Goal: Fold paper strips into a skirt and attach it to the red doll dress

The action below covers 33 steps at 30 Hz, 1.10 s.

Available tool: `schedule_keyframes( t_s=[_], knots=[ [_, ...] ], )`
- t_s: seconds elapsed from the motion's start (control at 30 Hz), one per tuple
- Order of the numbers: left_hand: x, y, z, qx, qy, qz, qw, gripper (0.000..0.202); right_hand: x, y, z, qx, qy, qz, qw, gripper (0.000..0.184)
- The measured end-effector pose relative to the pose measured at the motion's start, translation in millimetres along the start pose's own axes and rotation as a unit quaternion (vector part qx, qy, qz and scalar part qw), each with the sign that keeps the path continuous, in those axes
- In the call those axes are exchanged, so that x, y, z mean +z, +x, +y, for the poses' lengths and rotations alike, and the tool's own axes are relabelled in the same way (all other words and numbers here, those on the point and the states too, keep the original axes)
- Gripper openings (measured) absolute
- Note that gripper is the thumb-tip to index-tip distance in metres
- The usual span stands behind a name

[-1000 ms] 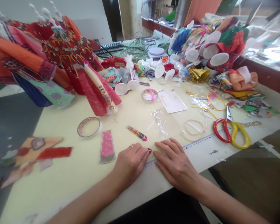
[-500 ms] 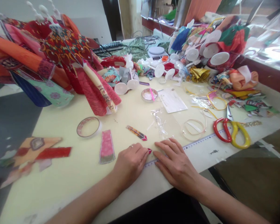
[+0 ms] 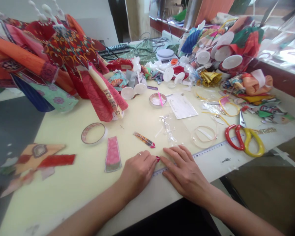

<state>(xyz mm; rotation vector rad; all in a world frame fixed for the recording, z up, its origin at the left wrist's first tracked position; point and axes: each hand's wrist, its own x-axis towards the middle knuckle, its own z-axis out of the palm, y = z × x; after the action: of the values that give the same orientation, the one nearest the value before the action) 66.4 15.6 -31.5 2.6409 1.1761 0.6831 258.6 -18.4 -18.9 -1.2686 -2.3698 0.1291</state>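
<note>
My left hand [image 3: 140, 170] is closed over a small strip with a red pointed tip [image 3: 158, 159], most of it hidden under the fingers. Flat on the table, my right hand [image 3: 183, 168] has its fingers stretched out, the index fingertip at that red tip. A ruler [image 3: 206, 148] runs beneath both hands. Just beyond them lies a patterned strip [image 3: 144, 140] with a similar red point. Left of my left hand is a pink fabric piece [image 3: 112, 155] with a beaded edge. A roll of tape [image 3: 92, 133] rests behind it.
Red-and-yellow scissors [image 3: 244, 136] lie at the right. Dressed figures [image 3: 71, 55] stand at the back left. Heaped fabric and white stands [image 3: 222, 49] fill the back right. Fabric scraps [image 3: 43, 159] lie at the left, and a small dish [image 3: 158, 99] sits mid-table.
My right index fingertip has moved slightly left, closer to the red tip. My left hand stays in place.
</note>
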Motion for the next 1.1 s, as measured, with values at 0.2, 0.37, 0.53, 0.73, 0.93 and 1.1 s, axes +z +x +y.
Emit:
schedule_keyframes(
  t_s=[0.2,0.37,0.53,0.73,0.93,1.1],
  knots=[
    [0.3,0.2,-0.9,-0.005,0.005,-0.006,1.000,0.017,1.2,-0.4,0.6,0.001,0.003,-0.005,1.000,0.029],
    [0.0,-0.1,-0.3,-0.009,0.006,-0.007,1.000,0.018,1.0,-0.5,0.3,0.001,0.009,0.004,1.000,0.027],
    [0.1,-0.6,-0.4,-0.008,0.002,-0.006,1.000,0.018,0.0,-0.9,0.2,0.001,0.007,-0.001,1.000,0.029],
    [0.4,-1.5,-0.1,-0.006,0.006,-0.009,1.000,0.018,0.7,0.3,0.3,0.000,-0.001,-0.014,1.000,0.031],
    [0.8,0.9,-0.9,-0.003,0.010,-0.005,1.000,0.019,2.2,-0.1,-0.1,-0.002,-0.016,-0.030,0.999,0.034],
    [-1.7,0.9,-1.0,0.004,0.022,-0.015,1.000,0.018,2.5,0.0,-0.2,-0.002,-0.023,-0.030,0.999,0.034]
  ],
)
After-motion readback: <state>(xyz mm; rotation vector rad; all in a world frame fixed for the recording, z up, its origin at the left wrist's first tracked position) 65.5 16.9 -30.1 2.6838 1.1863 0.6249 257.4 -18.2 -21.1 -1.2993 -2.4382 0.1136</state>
